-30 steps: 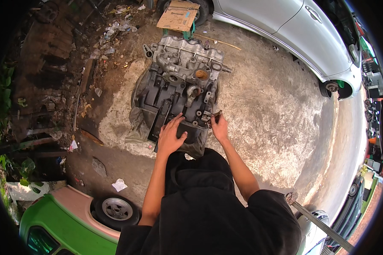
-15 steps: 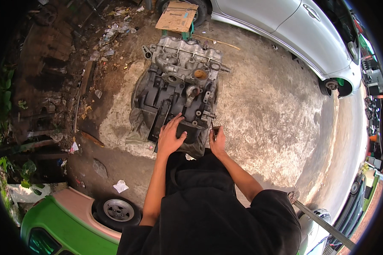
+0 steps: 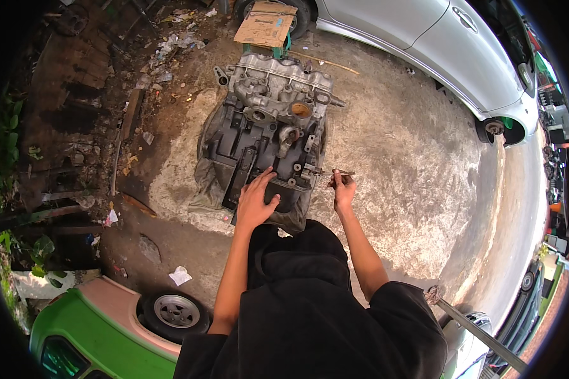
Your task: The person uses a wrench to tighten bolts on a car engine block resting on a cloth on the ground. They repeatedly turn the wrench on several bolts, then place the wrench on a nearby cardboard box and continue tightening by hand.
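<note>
A grey and black car engine (image 3: 273, 142) lies in front of me on a crumpled dark cover (image 3: 207, 183). My left hand (image 3: 256, 201) rests on the near part of the engine with its fingers spread. At the engine's right side, my right hand (image 3: 343, 187) is closed round a slim metal wrench-like tool (image 3: 349, 172). The tool lies roughly level across the picture, its left end at a small fitting (image 3: 308, 171) on the engine. Whether that end is seated on the fitting is too small to tell.
Beyond the engine stands a small stand topped with cardboard (image 3: 265, 24). A silver car (image 3: 417, 38) is at the far right. Close on my left is a green car body (image 3: 76, 328) with a wheel (image 3: 177, 312). Litter (image 3: 171, 47) and wood scraps (image 3: 131, 114) lie along the left.
My right hand has moved up and to the right, away from the engine's near right corner. The tool has swung from pointing upright to lying crosswise. My left hand stays in place.
</note>
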A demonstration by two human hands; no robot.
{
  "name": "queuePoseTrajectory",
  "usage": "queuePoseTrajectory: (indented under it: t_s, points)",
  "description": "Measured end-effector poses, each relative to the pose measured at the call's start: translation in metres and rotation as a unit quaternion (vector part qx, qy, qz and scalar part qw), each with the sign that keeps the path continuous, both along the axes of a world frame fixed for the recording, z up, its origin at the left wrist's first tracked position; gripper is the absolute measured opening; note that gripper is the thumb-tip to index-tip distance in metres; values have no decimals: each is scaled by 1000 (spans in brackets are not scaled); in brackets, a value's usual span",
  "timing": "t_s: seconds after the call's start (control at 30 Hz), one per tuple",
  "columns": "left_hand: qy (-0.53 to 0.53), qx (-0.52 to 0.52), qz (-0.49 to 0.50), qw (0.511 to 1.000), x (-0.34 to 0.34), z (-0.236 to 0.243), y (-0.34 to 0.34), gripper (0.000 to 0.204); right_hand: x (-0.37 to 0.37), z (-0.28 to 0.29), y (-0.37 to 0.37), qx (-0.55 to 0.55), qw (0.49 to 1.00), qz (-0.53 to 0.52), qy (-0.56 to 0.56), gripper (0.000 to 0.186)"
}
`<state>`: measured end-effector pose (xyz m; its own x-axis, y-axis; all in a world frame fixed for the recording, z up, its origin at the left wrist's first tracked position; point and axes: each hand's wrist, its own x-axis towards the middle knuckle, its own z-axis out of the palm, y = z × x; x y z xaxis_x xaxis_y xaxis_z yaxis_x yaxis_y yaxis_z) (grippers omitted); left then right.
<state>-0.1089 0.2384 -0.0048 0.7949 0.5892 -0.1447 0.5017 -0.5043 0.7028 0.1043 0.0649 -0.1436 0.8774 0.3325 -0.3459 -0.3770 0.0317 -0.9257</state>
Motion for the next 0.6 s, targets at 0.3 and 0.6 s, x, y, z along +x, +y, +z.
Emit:
queuePoseTrajectory:
  t_s: [0.3, 0.6]
  points:
    - [0, 5, -2, 1000, 0, 0, 0, 64, 24, -12, 21, -142, 964, 178, 137, 35]
    - [1, 17, -9, 1000, 0, -2, 0, 65, 34, -29, 52, -236, 936, 255, 61, 37]
